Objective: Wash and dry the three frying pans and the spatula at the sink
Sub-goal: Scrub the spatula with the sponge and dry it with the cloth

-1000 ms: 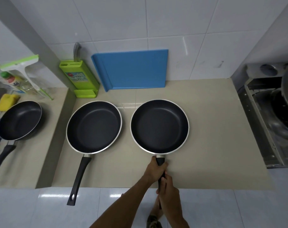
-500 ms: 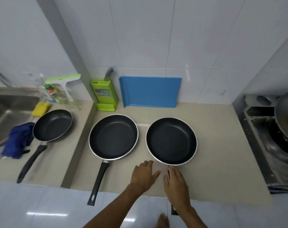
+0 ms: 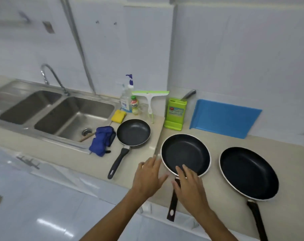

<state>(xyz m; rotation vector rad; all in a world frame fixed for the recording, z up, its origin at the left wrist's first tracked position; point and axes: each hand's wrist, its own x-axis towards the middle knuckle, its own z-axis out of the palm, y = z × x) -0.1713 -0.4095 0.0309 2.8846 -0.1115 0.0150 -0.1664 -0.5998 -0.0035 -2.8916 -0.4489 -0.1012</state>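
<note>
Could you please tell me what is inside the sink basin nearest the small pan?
Inside the basin a drain strainer and a wooden handle can be seen. A blue cloth draped over the rim covers one end of the handle, so the tool's head cannot be seen.

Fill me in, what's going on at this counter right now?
A person's left hand and right hand are open at the middle black silver-rimmed frying pan, the right over its handle's base; neither grips anything. The small black frying pan sits beside the blue cloth by the steel double sink, the large black frying pan furthest right. No pan is in the sink yet.
</note>
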